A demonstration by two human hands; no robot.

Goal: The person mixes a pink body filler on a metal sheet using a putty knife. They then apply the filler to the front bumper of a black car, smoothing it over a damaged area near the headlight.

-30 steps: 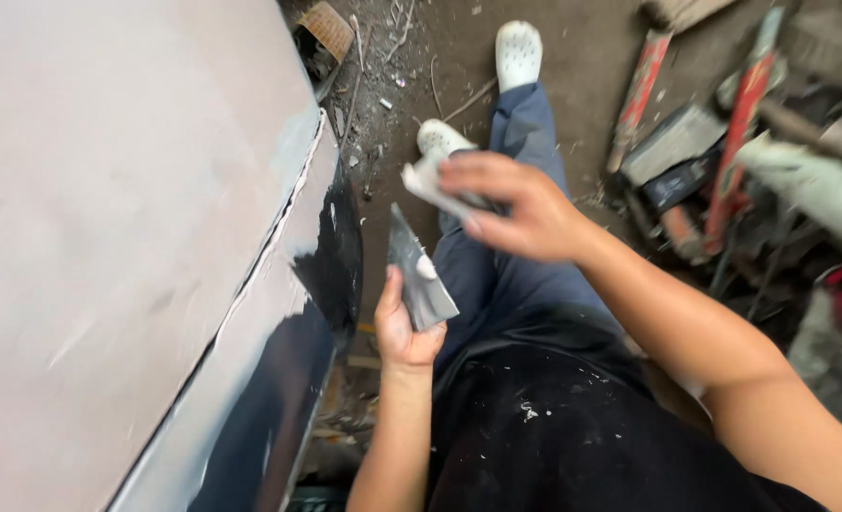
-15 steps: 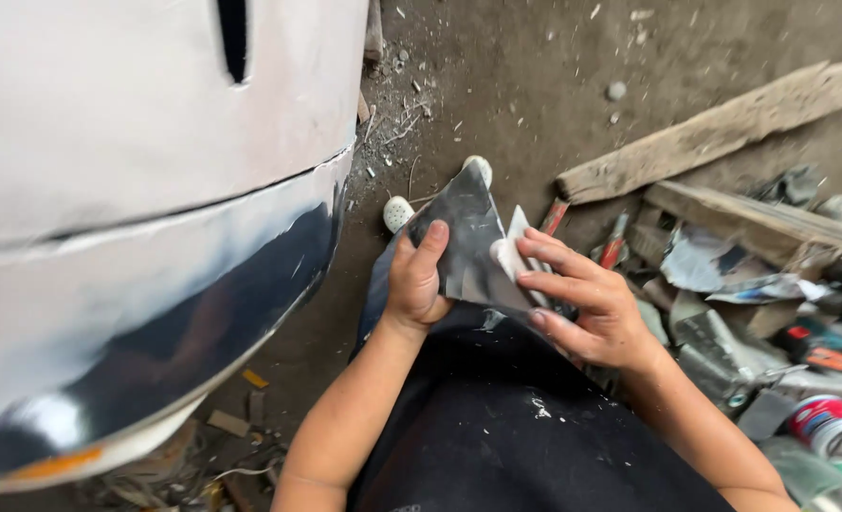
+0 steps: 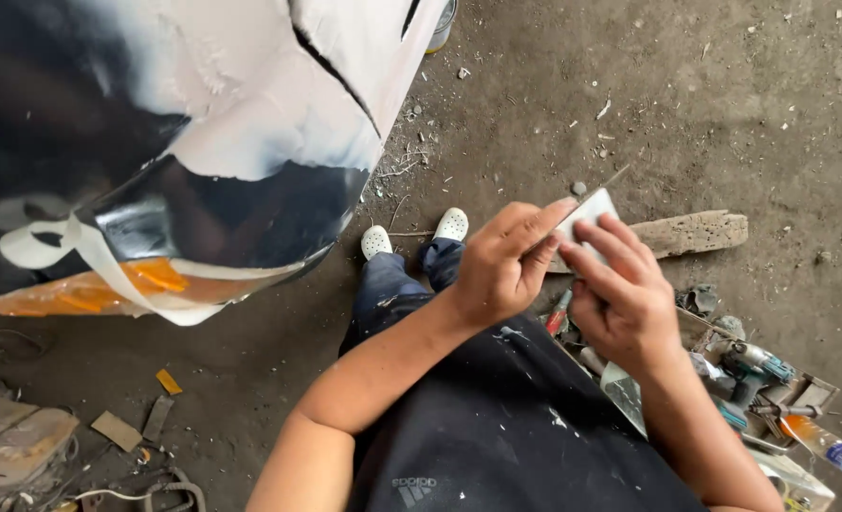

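Note:
My left hand grips a thin metal putty blade, seen almost edge-on, above my knees. My right hand holds a small white spreader pressed against that blade. The two hands touch each other around the two tools. A car body panel stands to the left of my hands, patched with white filler over glossy black, with an orange lamp and loose masking tape at its lower edge. My white shoes rest on the dirt floor below the hands.
A rough wooden plank lies on the ground just beyond my hands. A power drill, a red-handled tool, a plastic bottle and other clutter sit at the right. Cardboard scraps lie at lower left, a can at the top.
The view has swung across the car panel. My hands have come together, and the white spreader now lies against the metal blade, which has turned edge-on.

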